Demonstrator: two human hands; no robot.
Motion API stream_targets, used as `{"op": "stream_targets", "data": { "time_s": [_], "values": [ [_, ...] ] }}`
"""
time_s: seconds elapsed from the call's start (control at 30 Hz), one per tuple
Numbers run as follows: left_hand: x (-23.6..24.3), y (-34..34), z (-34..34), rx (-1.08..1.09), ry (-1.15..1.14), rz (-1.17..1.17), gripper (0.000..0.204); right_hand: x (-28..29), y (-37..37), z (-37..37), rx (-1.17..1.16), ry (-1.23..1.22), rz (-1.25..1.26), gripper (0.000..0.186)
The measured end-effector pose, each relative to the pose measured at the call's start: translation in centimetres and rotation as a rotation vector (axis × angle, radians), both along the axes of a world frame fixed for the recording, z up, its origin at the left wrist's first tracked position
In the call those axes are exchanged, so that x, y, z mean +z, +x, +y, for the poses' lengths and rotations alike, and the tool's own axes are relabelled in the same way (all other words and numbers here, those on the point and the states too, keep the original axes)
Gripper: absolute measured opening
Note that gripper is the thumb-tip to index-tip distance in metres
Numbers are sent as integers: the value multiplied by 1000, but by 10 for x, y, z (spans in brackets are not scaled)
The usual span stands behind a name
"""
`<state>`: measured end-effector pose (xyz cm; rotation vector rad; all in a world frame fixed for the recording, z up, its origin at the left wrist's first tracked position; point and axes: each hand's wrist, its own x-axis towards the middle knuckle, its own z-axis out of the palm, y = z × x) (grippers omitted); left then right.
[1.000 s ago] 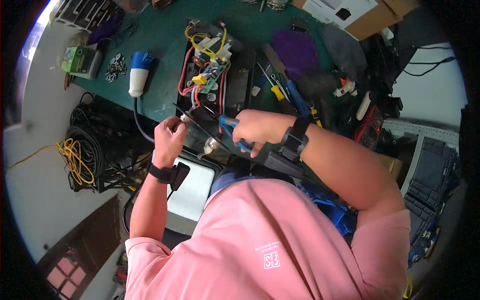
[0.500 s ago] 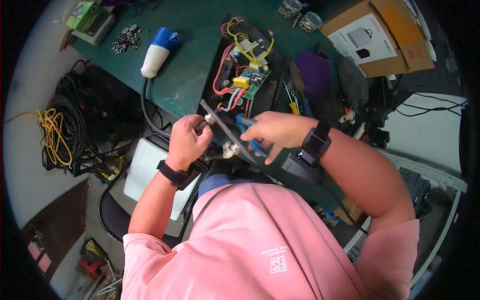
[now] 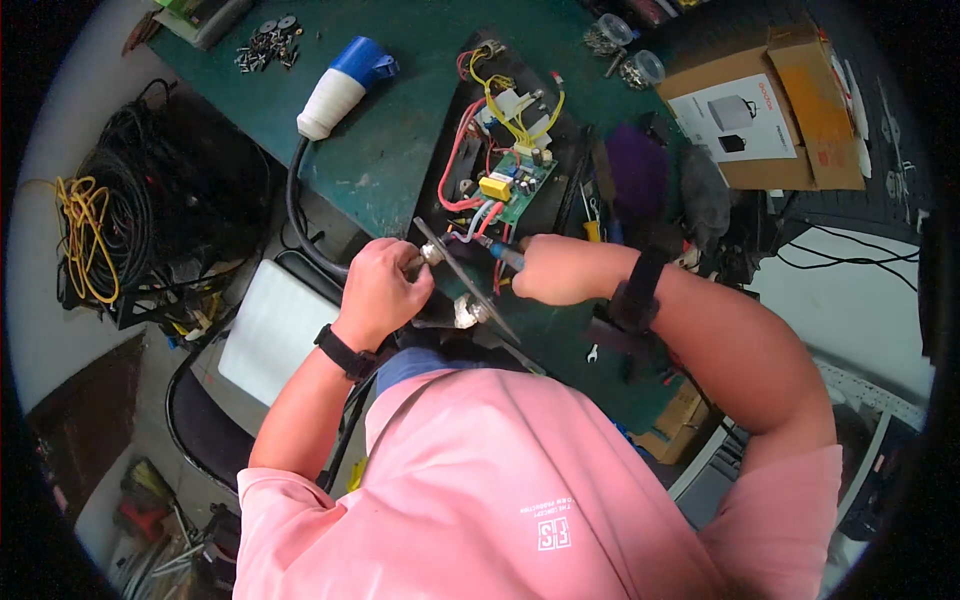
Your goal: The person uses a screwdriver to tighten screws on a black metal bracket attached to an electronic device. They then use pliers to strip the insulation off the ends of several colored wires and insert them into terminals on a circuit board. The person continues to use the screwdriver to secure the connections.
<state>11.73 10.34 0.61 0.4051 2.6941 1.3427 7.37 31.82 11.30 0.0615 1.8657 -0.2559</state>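
Observation:
My left hand (image 3: 385, 290) is closed on a metal fitting (image 3: 430, 253) mounted in a thin plate (image 3: 458, 270), held slanted; a second fitting (image 3: 470, 310) sits lower on it. My right hand (image 3: 555, 268) is wrapped around blue-handled pliers (image 3: 505, 254), whose jaws reach among wires beside that plate; exactly what they touch I cannot tell. Just beyond, a black housing (image 3: 470, 140) holds a green circuit board (image 3: 528, 200) with a yellow component (image 3: 494, 188) and red, yellow and white wires.
A blue-and-white plug (image 3: 335, 95) on a cable and loose hardware (image 3: 268, 55) lie on the green bench (image 3: 230, 120). Tools (image 3: 592, 220) and a cardboard box (image 3: 815, 100) are at right; coiled cables (image 3: 120, 230) and a chair (image 3: 205, 440) at left.
The view has shifted, so the bench sits more to the right. My right hand has closed its fingers around the pliers and turned them toward the wires. My left hand still grips the fitting.

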Motion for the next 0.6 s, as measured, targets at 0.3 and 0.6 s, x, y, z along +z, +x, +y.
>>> {"op": "stream_targets", "data": {
  "time_s": [0.3,0.6],
  "values": [
    [6,2,3,14,42,-26,16,10,16,-7,-232,-50,-98,35],
    [23,2,5,-35,-5,-69,16,-7,42,24,-784,-394,-252,23]
  ]
}}
